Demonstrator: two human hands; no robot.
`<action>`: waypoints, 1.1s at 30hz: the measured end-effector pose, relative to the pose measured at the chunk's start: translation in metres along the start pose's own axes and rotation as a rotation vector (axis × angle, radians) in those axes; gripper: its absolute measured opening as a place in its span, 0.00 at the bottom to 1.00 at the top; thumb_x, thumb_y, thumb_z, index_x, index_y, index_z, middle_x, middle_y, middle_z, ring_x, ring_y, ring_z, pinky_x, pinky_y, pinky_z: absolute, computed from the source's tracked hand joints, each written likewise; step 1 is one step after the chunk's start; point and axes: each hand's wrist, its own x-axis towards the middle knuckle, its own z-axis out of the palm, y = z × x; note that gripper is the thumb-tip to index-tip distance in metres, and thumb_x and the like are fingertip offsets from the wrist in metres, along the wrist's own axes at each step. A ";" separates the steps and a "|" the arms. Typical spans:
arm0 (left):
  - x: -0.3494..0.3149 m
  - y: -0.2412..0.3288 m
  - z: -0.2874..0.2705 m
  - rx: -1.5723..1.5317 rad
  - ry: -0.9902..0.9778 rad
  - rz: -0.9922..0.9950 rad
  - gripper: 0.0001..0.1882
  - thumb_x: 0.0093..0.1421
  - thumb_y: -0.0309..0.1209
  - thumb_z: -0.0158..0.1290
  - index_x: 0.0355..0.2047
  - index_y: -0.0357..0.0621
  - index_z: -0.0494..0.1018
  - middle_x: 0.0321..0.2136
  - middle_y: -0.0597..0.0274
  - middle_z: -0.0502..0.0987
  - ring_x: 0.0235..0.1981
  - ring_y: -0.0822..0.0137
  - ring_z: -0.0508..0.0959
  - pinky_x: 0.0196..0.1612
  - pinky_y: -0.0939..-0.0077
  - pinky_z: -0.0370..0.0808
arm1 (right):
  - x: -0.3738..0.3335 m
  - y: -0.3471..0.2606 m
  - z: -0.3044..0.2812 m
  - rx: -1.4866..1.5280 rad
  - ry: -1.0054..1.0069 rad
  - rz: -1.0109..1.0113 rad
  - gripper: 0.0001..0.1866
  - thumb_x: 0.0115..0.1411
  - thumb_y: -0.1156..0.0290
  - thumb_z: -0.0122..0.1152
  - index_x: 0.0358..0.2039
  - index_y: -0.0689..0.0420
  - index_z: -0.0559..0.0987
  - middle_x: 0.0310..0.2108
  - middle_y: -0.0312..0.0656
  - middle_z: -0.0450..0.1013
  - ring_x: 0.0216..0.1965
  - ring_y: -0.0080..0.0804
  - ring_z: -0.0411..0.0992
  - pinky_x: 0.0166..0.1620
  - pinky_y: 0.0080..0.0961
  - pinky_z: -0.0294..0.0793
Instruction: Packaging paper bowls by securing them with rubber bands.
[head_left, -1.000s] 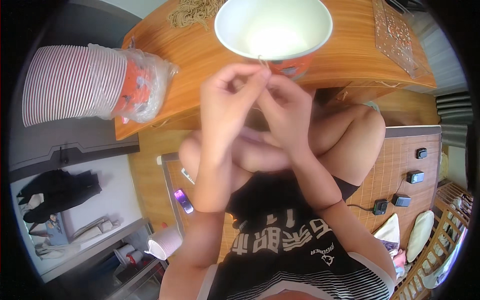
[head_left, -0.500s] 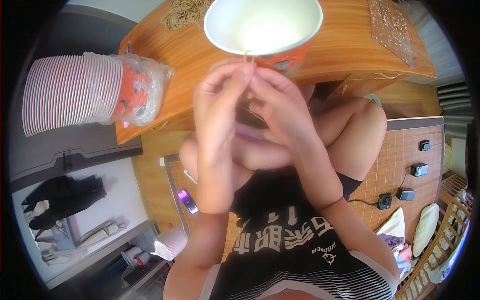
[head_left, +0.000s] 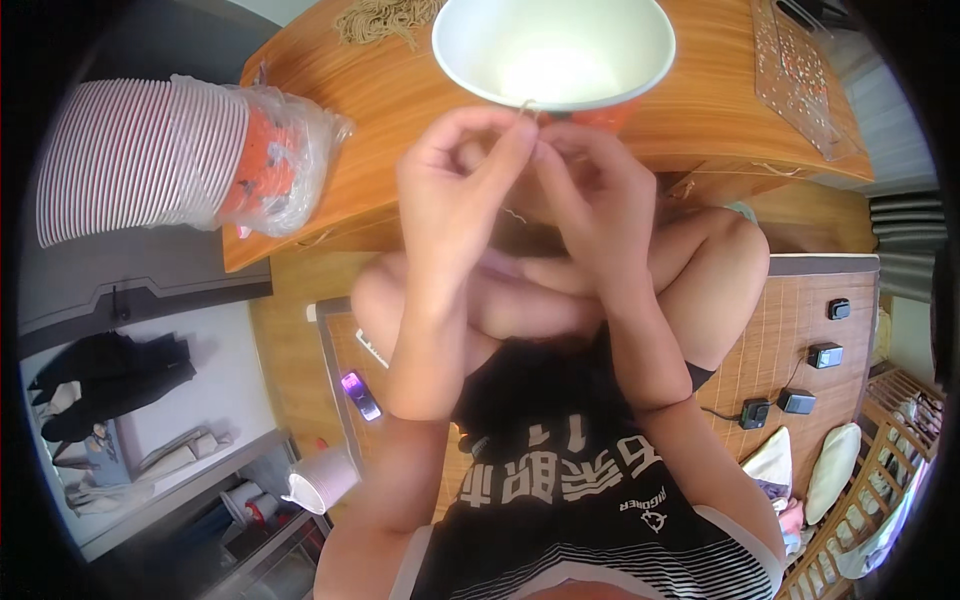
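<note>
Before the near rim of a large paper bucket (head_left: 470, 35), white inside and orange outside, my two hands meet at the fingertips. A short loop of thin tan cord (head_left: 528, 106) rises between the pinched fingers. My left hand (head_left: 450, 200) pinches it between thumb and forefinger, the other fingers curled. My right hand (head_left: 605, 200) pinches close beside, its fingers bent. Below the hands hangs what looks like a thin loose cord end. The bucket stands upright on the wooden desk (head_left: 700, 130); whether the cord touches it I cannot tell.
A bundle of tan cords (head_left: 385, 20) lies at the far left of the desk. A plastic-wrapped stack of paper buckets (head_left: 150, 155) lies on its side at left. A clear board with small coloured dots (head_left: 800, 85) is at right. A phone (head_left: 361, 395) rests on the mat.
Both hands, still pinching the cord, sit slightly further right in view, as does the bucket. My right hand's lower fingers have curled in. The whole view has shifted a little.
</note>
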 end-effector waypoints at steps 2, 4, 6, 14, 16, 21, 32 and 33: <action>0.001 -0.001 0.000 -0.036 0.008 0.025 0.08 0.60 0.28 0.65 0.38 0.39 0.82 0.17 0.81 0.69 0.18 0.89 0.60 0.21 0.90 0.53 | 0.001 -0.001 -0.003 -0.117 -0.002 -0.072 0.06 0.59 0.75 0.67 0.38 0.57 0.83 0.33 0.40 0.81 0.32 0.31 0.77 0.33 0.26 0.75; 0.001 -0.001 -0.002 0.042 0.000 0.014 0.06 0.61 0.27 0.64 0.38 0.40 0.83 0.16 0.83 0.67 0.18 0.89 0.59 0.21 0.89 0.52 | 0.003 0.000 -0.005 -0.240 0.053 -0.191 0.06 0.58 0.75 0.67 0.37 0.56 0.84 0.32 0.40 0.80 0.32 0.37 0.76 0.34 0.28 0.75; 0.001 0.002 -0.003 0.071 -0.001 0.032 0.06 0.60 0.26 0.64 0.38 0.41 0.83 0.16 0.82 0.68 0.18 0.89 0.59 0.21 0.89 0.52 | 0.008 0.003 -0.010 -0.319 0.089 -0.343 0.07 0.56 0.75 0.68 0.37 0.55 0.84 0.33 0.38 0.79 0.32 0.37 0.75 0.35 0.29 0.74; -0.001 0.011 -0.009 0.199 0.010 0.173 0.06 0.58 0.23 0.63 0.36 0.41 0.83 0.24 0.73 0.78 0.20 0.84 0.66 0.22 0.87 0.60 | 0.039 -0.015 -0.030 -0.600 0.036 -0.886 0.15 0.46 0.72 0.67 0.38 0.49 0.83 0.35 0.31 0.76 0.32 0.32 0.73 0.35 0.29 0.69; 0.000 0.011 -0.011 0.301 -0.015 0.316 0.06 0.56 0.22 0.63 0.35 0.42 0.83 0.26 0.65 0.80 0.22 0.77 0.73 0.25 0.82 0.67 | 0.045 -0.023 -0.030 -0.673 -0.016 -0.924 0.15 0.46 0.70 0.66 0.37 0.47 0.83 0.34 0.29 0.75 0.34 0.30 0.72 0.36 0.28 0.66; 0.001 0.010 -0.010 0.341 -0.001 0.449 0.07 0.55 0.20 0.63 0.35 0.41 0.83 0.27 0.65 0.78 0.22 0.78 0.70 0.24 0.82 0.64 | 0.065 -0.034 -0.033 -0.685 -0.146 -0.922 0.11 0.48 0.71 0.68 0.34 0.46 0.84 0.33 0.28 0.75 0.36 0.30 0.72 0.39 0.28 0.65; 0.000 0.001 -0.012 0.298 0.005 0.494 0.07 0.57 0.20 0.62 0.37 0.41 0.83 0.29 0.70 0.79 0.20 0.85 0.64 0.22 0.87 0.58 | 0.059 -0.037 -0.029 -0.536 -0.229 -0.720 0.09 0.47 0.74 0.74 0.30 0.48 0.85 0.34 0.29 0.78 0.39 0.33 0.74 0.43 0.31 0.69; 0.000 0.000 -0.013 0.299 0.023 0.511 0.08 0.56 0.19 0.62 0.36 0.41 0.83 0.29 0.70 0.79 0.20 0.85 0.65 0.22 0.88 0.58 | 0.059 -0.037 -0.030 -0.535 -0.253 -0.718 0.09 0.47 0.74 0.74 0.31 0.48 0.85 0.35 0.29 0.78 0.39 0.32 0.74 0.43 0.30 0.69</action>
